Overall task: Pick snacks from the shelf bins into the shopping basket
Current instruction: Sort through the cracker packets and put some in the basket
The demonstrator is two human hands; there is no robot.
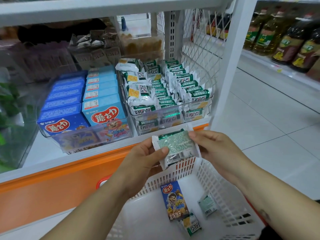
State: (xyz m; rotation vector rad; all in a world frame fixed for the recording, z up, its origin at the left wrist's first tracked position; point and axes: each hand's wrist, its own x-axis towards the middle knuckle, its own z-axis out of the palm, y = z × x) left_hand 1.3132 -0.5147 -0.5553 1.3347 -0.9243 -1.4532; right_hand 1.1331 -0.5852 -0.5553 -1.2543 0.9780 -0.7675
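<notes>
A green-and-white cracker packet point(176, 148) is held back side up, barcode showing, above the far rim of the white shopping basket point(223, 187). My left hand point(143, 163) grips its left edge and my right hand point(216, 148) pinches its right top corner. In the basket lie a dark blue snack box point(174, 200) and two green cracker packets point(207, 205), point(192, 224). On the shelf, a clear bin point(173, 108) holds several of the same green packets. Beside it on the left, another clear bin point(83, 134) holds blue snack boxes.
More snack bins stand blurred at the back of the shelf. An orange panel point(60, 184) runs under the shelf. A white upright post point(232, 58) frames the shelf's right side. Bottles of oil point(284, 37) line a shelf across the tiled aisle at right.
</notes>
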